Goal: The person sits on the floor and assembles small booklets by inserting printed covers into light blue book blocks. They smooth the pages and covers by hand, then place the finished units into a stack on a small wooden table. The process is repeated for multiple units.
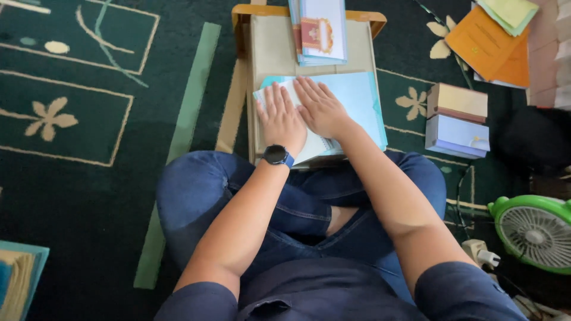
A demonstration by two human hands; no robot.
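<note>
I'm seeing both hands lying flat, fingers loosely together: left hand (281,119) and right hand (321,107) pressing on blue paper (357,98) atop the desk (273,50). Card stack (321,30) sitting beyond, its top getting cut off. Fan (535,232) partly out of frame.

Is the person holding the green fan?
No, the green fan sits on the floor to the right, while the left hand and right hand both lie flat on the light blue paper.
</note>
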